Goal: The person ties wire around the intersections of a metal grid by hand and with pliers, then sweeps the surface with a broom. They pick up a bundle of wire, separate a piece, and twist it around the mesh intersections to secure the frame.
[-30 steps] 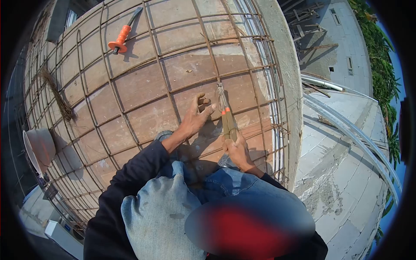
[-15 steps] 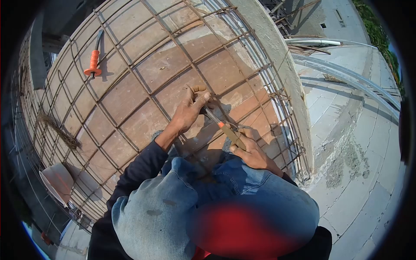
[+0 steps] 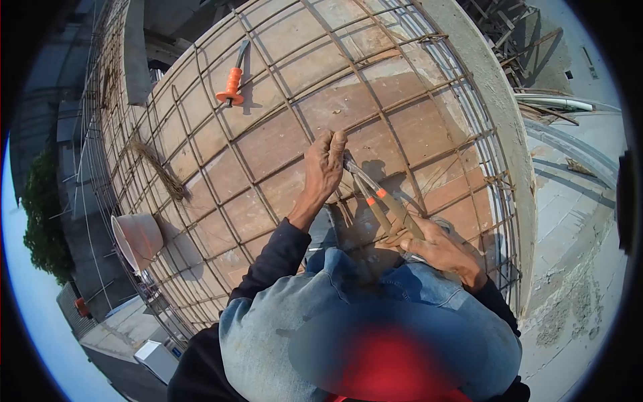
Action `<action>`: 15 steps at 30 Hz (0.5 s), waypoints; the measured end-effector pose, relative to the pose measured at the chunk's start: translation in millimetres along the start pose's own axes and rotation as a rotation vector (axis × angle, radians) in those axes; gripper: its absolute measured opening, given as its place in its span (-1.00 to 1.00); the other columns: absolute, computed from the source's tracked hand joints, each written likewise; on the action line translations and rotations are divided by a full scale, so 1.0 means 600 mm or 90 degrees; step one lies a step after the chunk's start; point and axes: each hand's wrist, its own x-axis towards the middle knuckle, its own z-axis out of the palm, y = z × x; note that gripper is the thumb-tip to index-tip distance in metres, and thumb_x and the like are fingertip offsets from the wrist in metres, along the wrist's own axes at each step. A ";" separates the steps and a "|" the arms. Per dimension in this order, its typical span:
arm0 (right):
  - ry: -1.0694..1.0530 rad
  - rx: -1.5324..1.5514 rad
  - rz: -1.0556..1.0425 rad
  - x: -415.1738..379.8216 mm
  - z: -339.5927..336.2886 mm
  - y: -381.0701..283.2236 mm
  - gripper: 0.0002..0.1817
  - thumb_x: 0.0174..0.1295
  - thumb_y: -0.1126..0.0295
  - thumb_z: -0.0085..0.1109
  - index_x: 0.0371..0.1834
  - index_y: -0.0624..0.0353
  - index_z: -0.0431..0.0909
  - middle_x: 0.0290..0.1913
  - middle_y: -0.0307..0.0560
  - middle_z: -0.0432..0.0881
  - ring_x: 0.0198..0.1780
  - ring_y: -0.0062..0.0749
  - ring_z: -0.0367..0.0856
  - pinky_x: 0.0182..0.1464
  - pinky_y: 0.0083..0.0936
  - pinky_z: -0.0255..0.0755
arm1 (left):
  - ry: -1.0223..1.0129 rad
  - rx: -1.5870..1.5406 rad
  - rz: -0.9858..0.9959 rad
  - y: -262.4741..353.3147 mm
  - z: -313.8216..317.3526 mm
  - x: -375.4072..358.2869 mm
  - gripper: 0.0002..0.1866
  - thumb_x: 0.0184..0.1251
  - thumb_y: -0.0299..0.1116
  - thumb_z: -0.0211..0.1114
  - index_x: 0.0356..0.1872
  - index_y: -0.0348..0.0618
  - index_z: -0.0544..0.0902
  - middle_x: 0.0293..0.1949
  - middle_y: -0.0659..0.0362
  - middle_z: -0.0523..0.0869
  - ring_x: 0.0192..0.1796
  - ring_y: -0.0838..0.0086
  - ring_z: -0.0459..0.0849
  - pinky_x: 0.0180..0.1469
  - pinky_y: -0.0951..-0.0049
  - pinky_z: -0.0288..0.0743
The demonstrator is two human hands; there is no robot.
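Observation:
My right hand [image 3: 439, 244] is wrapped round the handles of pincers [image 3: 400, 211], which have tan grips with orange bands. The handles stand apart, and the metal jaws point up and left toward my left hand. My left hand [image 3: 324, 167] is closed just beside the jaws, over the rebar mesh [image 3: 382, 110]; what its fingers pinch, if anything, is hidden. Below the mesh lie brown boards [image 3: 288, 144], and my knees in jeans are close under both hands.
An orange-handled chisel [image 3: 232, 84] lies on the mesh at upper left. Further left are a bundle of thin wire [image 3: 157, 167] and a pale bucket [image 3: 137, 238]. A concrete edge [image 3: 512, 127] runs along the right, with curved pipes [image 3: 569, 144] beyond it.
The pincers' handles have spread apart in my right hand. My left hand has moved off the curved yellowish thing near its fingertips and is now more upright. The whole view has turned leftward.

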 end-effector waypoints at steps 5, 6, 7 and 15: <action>-0.022 0.283 0.077 -0.008 0.025 -0.037 -0.63 0.29 0.36 0.04 0.11 0.25 0.30 0.12 0.20 0.49 0.27 -0.14 0.44 0.14 -0.39 0.38 | -0.021 -0.099 0.039 0.025 -0.026 0.019 -0.52 0.53 -0.01 -0.06 -0.25 -0.25 0.63 -0.55 0.31 0.43 -0.48 0.65 0.37 -0.45 0.57 0.26; -0.048 0.372 0.061 -0.009 0.034 -0.034 -0.65 0.28 0.37 0.05 0.09 0.24 0.31 0.07 0.16 0.52 0.32 -0.11 0.40 0.13 -0.39 0.37 | -0.027 -0.097 0.035 0.026 -0.030 0.017 -0.52 0.53 -0.01 -0.06 -0.25 -0.25 0.63 -0.55 0.31 0.43 -0.48 0.65 0.37 -0.45 0.57 0.26; -0.027 0.386 0.066 -0.009 0.040 -0.035 -0.62 0.26 0.41 0.05 0.13 0.25 0.29 -0.04 0.06 0.52 0.27 -0.14 0.44 0.16 -0.32 0.38 | -0.016 -0.059 0.064 0.037 -0.033 0.019 -0.52 0.53 -0.01 -0.06 -0.24 -0.25 0.63 -0.55 0.30 0.45 -0.48 0.65 0.38 -0.44 0.57 0.27; 0.206 0.332 0.098 0.012 0.037 0.003 -0.56 0.15 0.46 0.07 0.15 0.28 0.43 0.00 -0.01 0.47 0.02 -0.39 0.46 0.13 -0.46 0.33 | 0.012 -0.368 -0.247 0.060 0.001 -0.031 -0.64 0.37 -0.15 0.26 -0.05 -0.26 0.54 -0.42 0.26 0.58 -0.41 0.61 0.51 -0.33 0.57 0.43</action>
